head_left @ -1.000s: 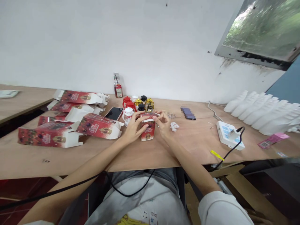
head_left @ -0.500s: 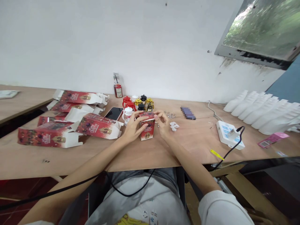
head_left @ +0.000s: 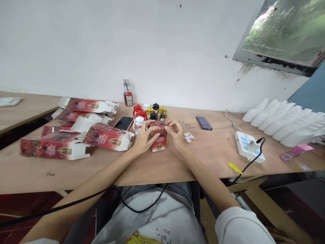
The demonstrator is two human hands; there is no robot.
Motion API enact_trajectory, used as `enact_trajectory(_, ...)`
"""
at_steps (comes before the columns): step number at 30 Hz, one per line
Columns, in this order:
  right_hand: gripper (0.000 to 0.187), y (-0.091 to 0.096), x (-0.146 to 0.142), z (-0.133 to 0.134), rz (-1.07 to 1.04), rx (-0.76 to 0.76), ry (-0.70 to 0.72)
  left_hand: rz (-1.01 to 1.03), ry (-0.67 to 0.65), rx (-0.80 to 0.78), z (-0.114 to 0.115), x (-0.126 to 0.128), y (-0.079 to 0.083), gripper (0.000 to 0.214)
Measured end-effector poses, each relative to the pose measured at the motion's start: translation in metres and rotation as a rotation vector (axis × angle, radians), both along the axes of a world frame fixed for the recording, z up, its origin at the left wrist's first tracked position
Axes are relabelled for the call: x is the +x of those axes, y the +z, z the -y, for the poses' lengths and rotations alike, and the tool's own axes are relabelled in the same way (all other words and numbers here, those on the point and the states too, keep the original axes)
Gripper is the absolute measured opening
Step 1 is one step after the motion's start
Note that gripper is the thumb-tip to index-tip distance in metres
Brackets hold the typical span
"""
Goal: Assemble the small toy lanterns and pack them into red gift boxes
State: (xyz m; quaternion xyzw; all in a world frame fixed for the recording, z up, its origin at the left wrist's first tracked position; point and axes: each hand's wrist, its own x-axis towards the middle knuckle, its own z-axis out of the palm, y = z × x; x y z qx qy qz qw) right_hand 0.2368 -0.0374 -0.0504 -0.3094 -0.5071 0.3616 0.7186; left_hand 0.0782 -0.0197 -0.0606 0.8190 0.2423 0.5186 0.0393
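Observation:
A small red printed carton (head_left: 159, 144) stands upright on the table in front of me, its top flap folded down. My left hand (head_left: 145, 137) wraps round its left side, with fingers across the top and the thumb on the front. At the right upper edge, my right hand (head_left: 175, 134) presses with bent fingers and thumb. Just behind the carton stand several small lantern-like pots in red, gold, black and white, such as the white pot (head_left: 138, 124). Small white pieces (head_left: 189, 137) and a scatter of tiny metal parts (head_left: 185, 125) lie to the right.
Several flattened red cartons (head_left: 104, 136) are piled at the left, near a dark-screened phone (head_left: 124, 123). A bottle (head_left: 128, 96) stands by the wall. At right are a blue-purple phone (head_left: 203, 122), a white power strip (head_left: 248, 145) with a black cable, white bottles (head_left: 289, 122) and a pink box (head_left: 296, 151).
The carton's top flap, slightly raised at its right edge before, now lies flatter. My right fingers have shifted a little left onto that edge; the left hand keeps its hold.

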Motion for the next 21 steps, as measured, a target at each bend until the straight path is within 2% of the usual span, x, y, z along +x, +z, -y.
enact_trajectory(5,0.021,-0.004,-0.001,-0.002,0.0,-0.026,0.092,-0.003,-0.035,-0.001,0.0,0.001,0.0,0.017)
enact_trajectory(9,0.023,-0.008,0.0,-0.005,0.036,-0.039,0.16,0.011,-0.064,0.015,0.002,0.002,-0.002,0.014)
enact_trajectory(12,0.023,-0.01,-0.001,-0.004,0.112,-0.034,0.155,0.021,-0.056,0.03,0.003,0.002,-0.001,0.013)
enact_trajectory(14,0.025,-0.012,-0.003,-0.002,0.117,0.001,0.102,0.009,-0.077,0.097,0.002,0.0,0.006,0.012)
enact_trajectory(17,0.031,-0.015,-0.006,0.003,0.056,0.112,-0.057,0.071,-0.113,0.231,-0.006,-0.005,0.031,0.014)
enact_trajectory(19,0.03,-0.02,-0.005,0.005,0.072,0.166,-0.202,0.252,-0.063,0.246,-0.017,-0.009,0.062,0.017)
enact_trajectory(21,0.026,-0.026,-0.001,0.006,0.176,0.2,-0.327,0.425,-0.047,0.184,-0.035,-0.013,0.101,0.021)
